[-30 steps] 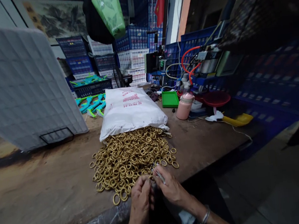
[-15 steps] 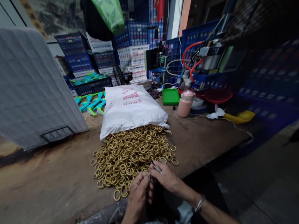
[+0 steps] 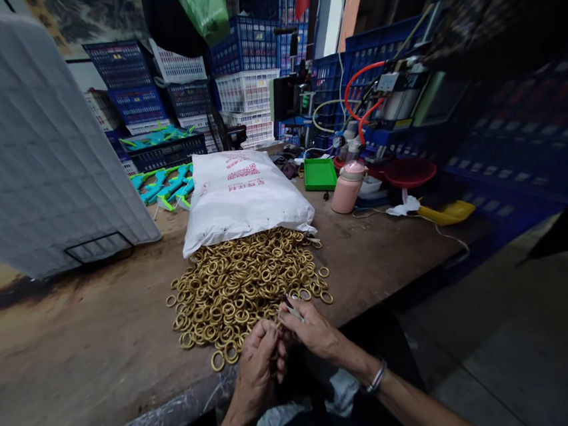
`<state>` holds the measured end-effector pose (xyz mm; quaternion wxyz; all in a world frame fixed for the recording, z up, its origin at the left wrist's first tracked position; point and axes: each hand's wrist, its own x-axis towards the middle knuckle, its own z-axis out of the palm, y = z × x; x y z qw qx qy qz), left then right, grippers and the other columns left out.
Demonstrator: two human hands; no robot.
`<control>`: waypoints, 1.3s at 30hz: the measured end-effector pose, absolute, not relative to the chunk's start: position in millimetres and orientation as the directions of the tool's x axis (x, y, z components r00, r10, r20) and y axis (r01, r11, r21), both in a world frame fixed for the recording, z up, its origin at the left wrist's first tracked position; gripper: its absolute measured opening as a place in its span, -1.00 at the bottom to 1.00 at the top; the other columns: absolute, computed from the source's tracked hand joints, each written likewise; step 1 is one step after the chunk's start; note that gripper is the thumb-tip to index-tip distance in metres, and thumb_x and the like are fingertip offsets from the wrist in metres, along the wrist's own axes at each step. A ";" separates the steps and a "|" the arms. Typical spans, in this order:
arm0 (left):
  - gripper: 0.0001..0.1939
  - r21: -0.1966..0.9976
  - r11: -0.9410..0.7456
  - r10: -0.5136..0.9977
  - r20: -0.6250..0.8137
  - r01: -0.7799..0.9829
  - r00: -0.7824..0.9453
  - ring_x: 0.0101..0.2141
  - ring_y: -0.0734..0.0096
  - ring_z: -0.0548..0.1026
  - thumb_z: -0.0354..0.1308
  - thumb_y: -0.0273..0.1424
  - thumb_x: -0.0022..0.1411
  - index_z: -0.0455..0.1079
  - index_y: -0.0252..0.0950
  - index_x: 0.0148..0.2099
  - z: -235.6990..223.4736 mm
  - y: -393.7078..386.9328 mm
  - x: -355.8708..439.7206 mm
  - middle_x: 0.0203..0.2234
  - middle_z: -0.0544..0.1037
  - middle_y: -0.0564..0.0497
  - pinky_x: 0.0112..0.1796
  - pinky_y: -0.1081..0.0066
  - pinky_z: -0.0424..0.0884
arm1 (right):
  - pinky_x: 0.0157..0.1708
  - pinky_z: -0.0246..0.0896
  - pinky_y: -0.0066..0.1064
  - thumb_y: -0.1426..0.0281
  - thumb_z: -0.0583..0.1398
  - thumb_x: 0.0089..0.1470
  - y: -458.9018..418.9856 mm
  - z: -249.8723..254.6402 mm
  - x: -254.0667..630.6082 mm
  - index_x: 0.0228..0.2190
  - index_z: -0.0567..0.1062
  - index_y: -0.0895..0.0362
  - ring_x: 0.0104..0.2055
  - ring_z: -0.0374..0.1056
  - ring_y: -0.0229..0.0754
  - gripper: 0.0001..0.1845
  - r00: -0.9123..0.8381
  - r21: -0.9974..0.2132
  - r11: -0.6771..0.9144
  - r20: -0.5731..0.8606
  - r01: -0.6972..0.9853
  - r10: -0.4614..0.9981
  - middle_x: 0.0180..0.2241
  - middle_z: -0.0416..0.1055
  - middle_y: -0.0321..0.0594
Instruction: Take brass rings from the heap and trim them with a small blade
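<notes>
A heap of gold-coloured metal rings (image 3: 243,285) spills from a white sack (image 3: 242,193) onto a worn wooden workbench (image 3: 76,353). Both hands meet at the bench's near edge, just in front of the heap. My left hand (image 3: 256,370) is curled, its fingertips pinched on something small that I cannot make out. My right hand (image 3: 313,334), with a metal bracelet at the wrist, grips a thin metal tool (image 3: 292,308) that points toward the rings. The fingertips of the two hands touch.
A grey padded panel (image 3: 37,150) leans at the left. Teal plastic parts (image 3: 163,184), a green tray (image 3: 320,174), a pink bottle (image 3: 348,188), a red bowl (image 3: 409,173) and a yellow scoop (image 3: 447,212) lie at the back. Stacked blue and white crates (image 3: 245,76) stand behind.
The view has tilted and the scene sits slightly higher in frame. Both hands have stayed together at the bench edge, shifting a little toward the ring heap.
</notes>
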<state>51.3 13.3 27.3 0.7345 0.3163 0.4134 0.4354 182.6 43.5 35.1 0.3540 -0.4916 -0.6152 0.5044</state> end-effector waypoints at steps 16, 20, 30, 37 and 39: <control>-0.63 0.919 0.305 0.947 -0.264 -0.250 0.185 -0.75 0.70 0.14 0.09 -0.08 0.02 0.14 -0.27 -0.50 25.5 11.2 45.9 -0.72 0.26 0.21 -0.72 0.64 0.03 | -0.49 -0.12 -0.50 0.63 -0.05 -0.19 30.4 31.7 186.6 -0.44 0.25 0.12 -0.53 0.06 -0.31 -0.76 -0.395 -0.583 0.312 -0.016 0.750 0.919 -0.56 0.22 -0.35; -0.65 0.926 0.290 0.937 -0.224 -0.240 0.267 -0.75 0.69 0.14 0.08 -0.11 0.06 0.17 -0.29 -0.50 36.0 0.0 43.7 -0.72 0.27 0.18 -0.72 0.64 0.04 | -0.46 -0.09 -0.49 0.58 -0.02 -0.12 35.5 19.5 200.5 -0.35 0.28 0.14 -0.46 0.13 -0.27 -0.76 -0.338 -0.517 0.285 -0.009 0.807 0.941 -0.50 0.27 -0.28; -0.64 0.715 0.626 0.758 -0.463 -0.311 0.460 -0.75 0.70 0.17 0.09 -0.14 0.05 0.25 -0.36 -0.52 3.3 -18.7 47.8 -0.60 0.43 0.01 -0.78 0.64 0.02 | -0.47 -0.06 -0.50 0.49 0.00 0.03 43.2 0.0 205.1 -0.44 0.30 0.13 -0.49 0.18 -0.29 -0.90 -0.128 -0.580 0.150 0.079 0.800 0.989 -0.51 0.29 -0.30; -0.76 0.472 0.815 0.566 -0.773 -0.338 0.286 -0.70 0.58 0.30 0.15 -0.28 0.02 0.29 -0.38 -0.46 -52.7 -27.5 46.2 -0.65 0.42 0.02 -0.71 0.58 0.18 | -0.46 -0.11 -0.47 0.44 0.04 0.03 41.6 -4.7 190.6 -0.27 0.30 0.11 -0.41 0.28 -0.25 -0.84 -0.105 -0.470 0.097 0.010 0.877 0.994 -0.41 0.40 -0.25; -0.85 0.425 0.807 0.540 -0.812 -0.410 0.223 -0.57 0.47 0.41 0.11 -0.37 0.06 0.30 -0.38 -0.41 -62.9 -26.4 46.4 -0.59 0.45 -0.03 -0.54 0.48 0.34 | -0.46 -0.12 -0.46 0.46 0.03 0.03 41.7 -5.2 188.3 -0.27 0.30 0.10 -0.40 0.29 -0.24 -0.83 -0.092 -0.424 0.084 0.001 0.902 0.996 -0.41 0.41 -0.24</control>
